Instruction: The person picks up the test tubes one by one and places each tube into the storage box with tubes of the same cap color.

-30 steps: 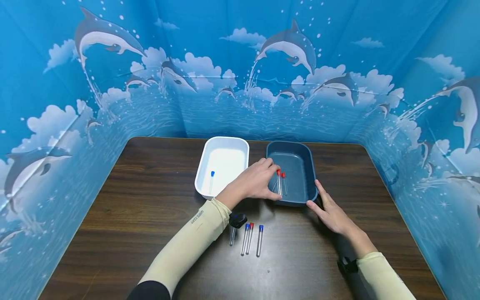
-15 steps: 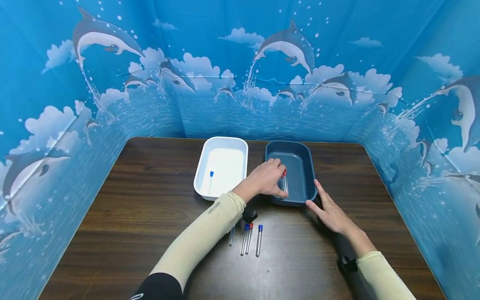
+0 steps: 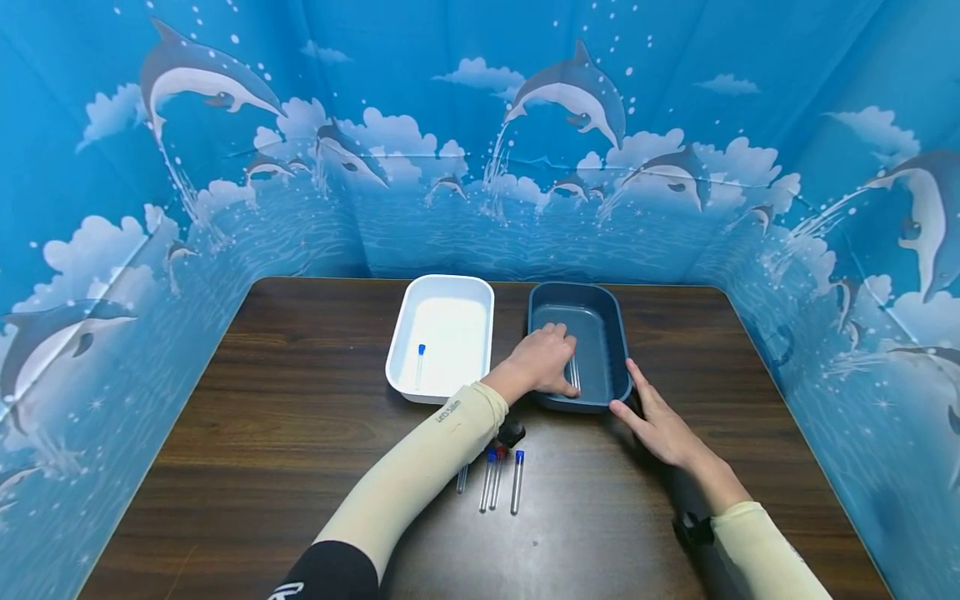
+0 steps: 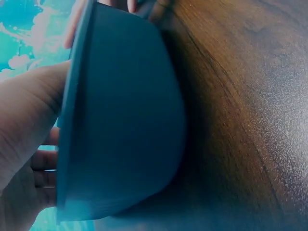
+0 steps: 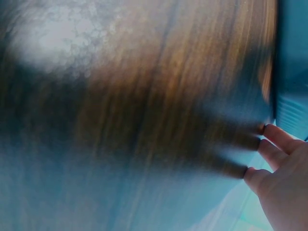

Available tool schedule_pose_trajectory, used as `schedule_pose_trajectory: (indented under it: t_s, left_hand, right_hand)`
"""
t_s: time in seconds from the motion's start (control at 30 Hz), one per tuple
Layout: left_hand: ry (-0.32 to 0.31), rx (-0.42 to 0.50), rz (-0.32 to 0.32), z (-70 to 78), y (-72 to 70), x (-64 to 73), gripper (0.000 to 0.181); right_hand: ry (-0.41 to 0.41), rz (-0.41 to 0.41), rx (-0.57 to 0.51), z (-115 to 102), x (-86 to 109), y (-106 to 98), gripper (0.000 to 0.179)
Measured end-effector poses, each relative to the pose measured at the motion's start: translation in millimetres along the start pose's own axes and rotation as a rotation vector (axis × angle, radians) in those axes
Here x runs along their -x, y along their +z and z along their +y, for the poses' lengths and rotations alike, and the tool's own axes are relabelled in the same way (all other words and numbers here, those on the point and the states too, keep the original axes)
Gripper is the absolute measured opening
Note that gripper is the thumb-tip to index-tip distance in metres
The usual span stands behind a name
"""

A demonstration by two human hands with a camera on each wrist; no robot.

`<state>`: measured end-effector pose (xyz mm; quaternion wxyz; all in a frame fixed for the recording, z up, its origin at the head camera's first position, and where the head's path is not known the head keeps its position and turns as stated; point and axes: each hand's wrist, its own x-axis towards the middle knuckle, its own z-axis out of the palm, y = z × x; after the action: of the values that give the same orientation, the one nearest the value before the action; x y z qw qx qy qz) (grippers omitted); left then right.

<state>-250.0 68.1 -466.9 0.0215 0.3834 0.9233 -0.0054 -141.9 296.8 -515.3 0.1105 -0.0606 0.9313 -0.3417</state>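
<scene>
My left hand [image 3: 542, 358] reaches into a dark blue tray [image 3: 621, 333], its curled fingers covering the caps of clear test tubes [image 3: 575, 373] while the thumb lies at their near ends. In the left wrist view the same hand [image 4: 24, 130] overlaps the rim of the tray [image 4: 120, 96], and the tubes are hidden. The right hand [image 3: 663, 425] touches the tray's near right corner, thumb on the near side and straight fingers along the right wall. In the right wrist view, its fingertips [image 5: 269, 132] show at the right edge.
Left of the tray stands a white tray [image 3: 397, 350] with a blue-capped tube [image 3: 421, 362] inside. Several tubes lie on the wooden table [image 3: 615, 525], including a red-capped one [image 3: 498, 479] and a blue-capped one [image 3: 518, 482]; the left arm partly covers one tube [image 3: 462, 479].
The left hand has shifted right inside the dark blue tray, the tubes moving right with it. Their red caps, visible earlier, are now under the fingers. The right hand stays at the corner.
</scene>
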Motion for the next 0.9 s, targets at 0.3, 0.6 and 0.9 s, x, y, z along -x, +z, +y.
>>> schedule_pose_trajectory:
  t_s: [0.3, 0.6, 0.9]
  left_hand:
    - [-0.026, -0.014, -0.042, 0.0, 6.7, -3.7, 0.084]
    - [-0.014, -0.052, -0.056, 3.7, 14.0, -10.2, 0.083]
    - [-0.021, -0.077, -0.070, 4.9, 15.4, -11.9, 0.075]
  right_hand:
    - [-0.025, 0.003, 0.001, 1.7, -0.8, 0.4, 0.079]
    - [-0.028, 0.006, -0.001, 2.4, -0.9, 0.6, 0.079]
    - [-0.009, 0.006, 0.002, 2.9, -1.2, -0.1, 0.078]
